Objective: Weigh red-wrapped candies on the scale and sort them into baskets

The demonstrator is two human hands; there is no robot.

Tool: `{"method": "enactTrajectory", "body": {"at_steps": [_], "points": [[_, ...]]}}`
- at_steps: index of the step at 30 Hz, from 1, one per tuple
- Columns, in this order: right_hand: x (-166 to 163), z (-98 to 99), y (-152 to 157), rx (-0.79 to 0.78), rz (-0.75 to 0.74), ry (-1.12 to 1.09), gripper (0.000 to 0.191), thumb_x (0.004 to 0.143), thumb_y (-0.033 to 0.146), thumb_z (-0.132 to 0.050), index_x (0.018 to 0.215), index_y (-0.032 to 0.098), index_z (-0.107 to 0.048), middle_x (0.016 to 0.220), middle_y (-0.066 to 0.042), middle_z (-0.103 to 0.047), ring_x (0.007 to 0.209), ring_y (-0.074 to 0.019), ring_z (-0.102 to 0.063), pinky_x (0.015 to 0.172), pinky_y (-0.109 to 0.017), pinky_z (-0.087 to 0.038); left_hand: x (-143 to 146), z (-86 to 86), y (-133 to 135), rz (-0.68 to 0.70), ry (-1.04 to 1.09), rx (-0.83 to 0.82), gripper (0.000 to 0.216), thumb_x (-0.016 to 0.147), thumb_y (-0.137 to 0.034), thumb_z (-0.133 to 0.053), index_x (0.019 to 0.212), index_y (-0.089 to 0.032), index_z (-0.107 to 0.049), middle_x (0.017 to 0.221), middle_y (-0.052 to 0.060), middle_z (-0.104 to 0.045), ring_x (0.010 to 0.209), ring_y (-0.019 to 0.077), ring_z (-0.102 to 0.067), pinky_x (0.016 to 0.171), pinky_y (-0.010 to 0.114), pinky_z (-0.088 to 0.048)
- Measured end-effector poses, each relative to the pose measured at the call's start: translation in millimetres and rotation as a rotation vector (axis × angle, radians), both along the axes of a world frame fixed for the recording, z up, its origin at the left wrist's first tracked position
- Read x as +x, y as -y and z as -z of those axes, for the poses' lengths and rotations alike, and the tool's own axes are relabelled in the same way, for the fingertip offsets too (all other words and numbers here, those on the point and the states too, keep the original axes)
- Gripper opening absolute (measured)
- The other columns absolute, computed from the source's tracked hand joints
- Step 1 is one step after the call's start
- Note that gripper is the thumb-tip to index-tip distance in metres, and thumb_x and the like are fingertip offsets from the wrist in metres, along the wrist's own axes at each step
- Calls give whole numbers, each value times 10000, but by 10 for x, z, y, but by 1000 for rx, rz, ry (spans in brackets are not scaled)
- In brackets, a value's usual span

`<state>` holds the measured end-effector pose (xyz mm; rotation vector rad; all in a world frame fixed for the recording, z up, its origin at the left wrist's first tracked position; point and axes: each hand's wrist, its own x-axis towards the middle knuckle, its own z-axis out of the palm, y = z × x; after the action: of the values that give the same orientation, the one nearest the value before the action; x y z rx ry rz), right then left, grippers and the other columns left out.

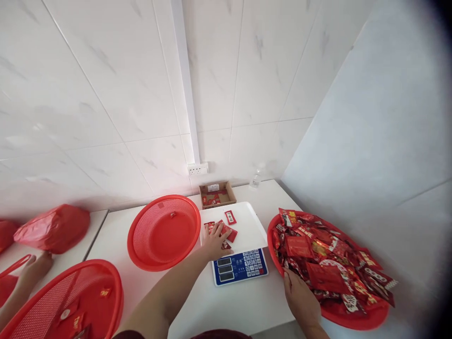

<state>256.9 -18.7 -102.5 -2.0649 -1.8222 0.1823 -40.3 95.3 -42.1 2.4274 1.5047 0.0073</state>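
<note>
You are at a white table point(208, 303) set against a marbled tile wall point(141, 70), with a white conduit point(185, 84) running down to a socket strip point(197, 169). An open cardboard box point(230, 192) and a clear plastic bottle point(256, 179) stand along the back.

Your left hand point(213, 242) lies over the small red packets point(231, 234) on the weighing scale's white tray point(249, 226), fingers spread wide; you cannot tell whether the fingertips pinch any. Your right hand point(302, 301) touches the near rim of the heaped basket point(367, 320), full of mixed red packets; its fingers are partly hidden, so how firmly it grips cannot be told.

Your left palm hides part of the packets, and the scale's digits are unreadable. At far left, a co-worker's hand point(38, 266) is beside a red bag point(52, 228); the near-left mesh basket point(118, 292) is cut off below, with a few packets inside. The small item in the round mesh basket point(164, 230) is too small to name.

The heaped basket juts past the table's right edge, close to the side wall point(399, 117). White tabletop shows between your forearms, below the blue keypad panel point(240, 268). The round mesh basket sits just beside the tray's left edge.
</note>
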Motion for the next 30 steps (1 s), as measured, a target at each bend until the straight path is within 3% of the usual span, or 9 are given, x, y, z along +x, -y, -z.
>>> {"method": "enactTrajectory", "body": {"at_steps": [5,10,15,20,24,26,30], "points": [[-23,-50,4,-37,20,4,457,871,391,-249,1011,173,-625,1044,-103,-682,944,-220,-635,823,-348,-481,70,-4,-139,-3,-31,93,528,825,-567,-397,1300,-340,-422,1400,108,-354,1255,354,-307,1004,597,-187],[-21,-52,1,-18,16,4,460,873,384,-247,1014,164,-626,1035,-103,-685,938,-219,-637,819,-349,-484,165,-15,-418,4,-47,53,342,865,-337,-427,1190,-293,-522,1117,111,-544,1034,276,-507,838,417,-410],[-17,-51,0,32,3,17,413,863,366,-276,973,192,-634,994,-92,-697,892,-207,-645,795,-340,-489,151,-122,-599,-61,3,66,312,880,-200,-367,1137,-229,-542,1006,80,-595,937,198,-566,779,307,-439],[-21,-36,1,26,12,-1,401,861,362,-282,973,191,-627,1007,-98,-690,906,-212,-640,803,-353,-489,-372,-487,-556,-202,57,166,352,923,-295,-279,1198,-237,-491,1094,63,-600,1003,180,-550,821,293,-439],[-21,-32,0,41,-9,10,410,869,350,-277,991,166,-622,1003,-113,-686,905,-215,-636,824,-358,-480,-920,-642,-375,-345,23,238,395,887,-311,-354,1244,-198,-481,1174,114,-575,1139,260,-474,966,411,-362],[-19,-35,0,37,-4,19,408,869,347,-281,991,163,-624,1003,-113,-686,899,-215,-637,814,-353,-484,-1014,-589,-252,-293,-1,275,488,859,-374,-415,1314,-196,-424,1332,125,-464,1277,299,-334,1046,461,-264],[-16,-40,1,7,3,24,422,873,357,-273,993,164,-629,1006,-114,-686,906,-221,-639,800,-357,-492,-758,-303,-60,114,-31,165,691,796,-579,-449,1393,-263,-310,1505,82,-204,1380,291,-125,1102,453,-135]]}}
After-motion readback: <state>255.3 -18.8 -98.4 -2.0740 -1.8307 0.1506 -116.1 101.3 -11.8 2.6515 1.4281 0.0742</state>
